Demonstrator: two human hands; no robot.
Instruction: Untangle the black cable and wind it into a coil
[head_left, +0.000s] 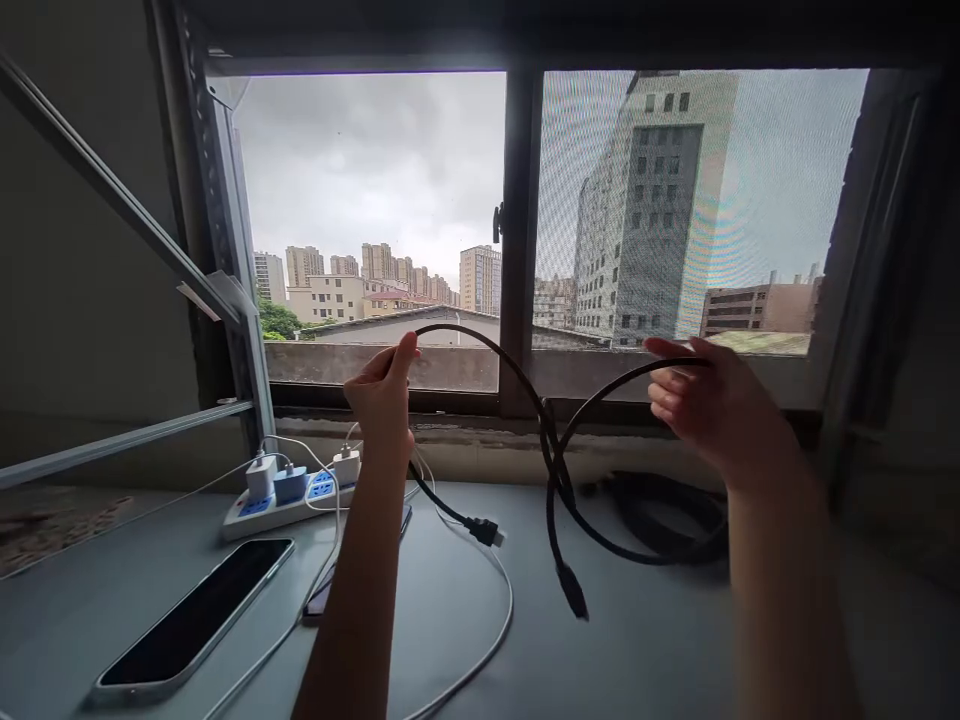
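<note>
A black cable (551, 455) arcs between my two raised hands in front of the window. My left hand (384, 398) pinches it near the top of the arc; one plug end (486, 530) hangs below that hand. My right hand (709, 405) has its fingers curled round the cable's other stretch, which loops down and crosses itself. The second plug end (574, 592) dangles just above the grey table (645, 640).
A white power strip (289, 495) with chargers sits at the back left, white leads (491, 640) trailing from it. A phone (196, 620) lies face up at the front left, another under my left forearm. A coiled black cable (664, 510) rests by the window sill.
</note>
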